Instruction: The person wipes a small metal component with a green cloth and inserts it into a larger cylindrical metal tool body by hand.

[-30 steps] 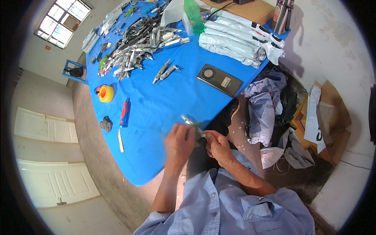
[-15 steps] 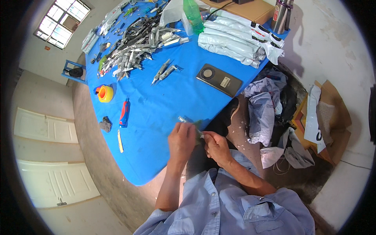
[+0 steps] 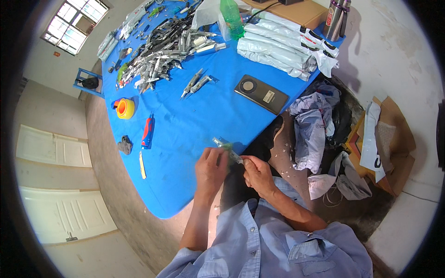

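My right hand (image 3: pixel 258 177) pinches the lower end of a slim silvery piece (image 3: pixel 236 157), which looks like the metal-and-clear pieces in the pile. It slants up and left above the blue-covered table's near edge. Beside its upper part is my left hand (image 3: pixel 212 170), with bent fingers smeared by motion. Some blurred green stuff (image 3: pixel 226 147) shows between the left fingers and the piece; I cannot make out what it is or whether the left hand grips it. Farther up the table lie two similar slim silvery pieces (image 3: pixel 195 84), apart from the pile.
A dark phone (image 3: pixel 262 94) lies right of centre. On the left are a yellow tape roll (image 3: pixel 125 109), a red-blue tool (image 3: pixel 147 132), a yellowish strip (image 3: pixel 142 165) and a grey lump (image 3: pixel 124 145). Behind are the metal pile (image 3: pixel 160 60), white bags (image 3: pixel 278 48) and a flask (image 3: pixel 335 21).
My left hand has shifted slightly left and down, showing more of the silvery piece. My right hand keeps its pinch in nearly the same place. The view has moved very slightly.
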The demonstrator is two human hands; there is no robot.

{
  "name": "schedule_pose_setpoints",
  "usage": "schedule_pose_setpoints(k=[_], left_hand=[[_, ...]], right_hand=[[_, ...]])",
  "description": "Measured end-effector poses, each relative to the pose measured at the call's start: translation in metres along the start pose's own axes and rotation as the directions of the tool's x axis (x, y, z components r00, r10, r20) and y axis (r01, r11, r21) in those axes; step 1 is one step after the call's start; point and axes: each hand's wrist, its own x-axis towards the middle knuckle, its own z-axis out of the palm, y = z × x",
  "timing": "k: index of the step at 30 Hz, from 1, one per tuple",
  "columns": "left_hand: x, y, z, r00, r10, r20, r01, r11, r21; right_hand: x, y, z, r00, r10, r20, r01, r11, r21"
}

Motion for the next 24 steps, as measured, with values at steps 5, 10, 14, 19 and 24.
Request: schedule_pose_setpoints(k=[5, 10, 14, 19, 24], left_hand=[[0.01, -0.008, 0.003, 0.997, 0.059, -0.049, -0.056, 0.996, 0.072], [0.021, -0.013, 0.008, 0.988, 0.128, -0.09, -0.108, 0.974, 0.199], [0.022, -0.018, 0.011, 0.986, 0.107, -0.129, -0.084, 0.981, 0.174], [0.021, -0.02, -0.001, 0.977, 0.085, -0.197, -0.06, 0.99, 0.129], [0.003, 0.006, -0.008, 0.996, 0.077, -0.04, -0.077, 0.997, -0.008]], right_hand=[[0.001, 0.0, -0.001, 1.0, -0.007, 0.005, 0.007, 1.0, -0.027], [0.0, 0.002, 0.0, 1.0, 0.005, 0.005, -0.005, 1.0, -0.007], [0.0, 0.0, 0.002, 0.999, 0.045, 0.014, -0.046, 0.997, 0.056], [0.0, 0.001, 0.0, 0.996, 0.09, 0.009, -0.09, 0.989, 0.121], [0.002, 0.001, 0.002, 0.988, 0.144, -0.048, -0.137, 0.981, 0.137]])
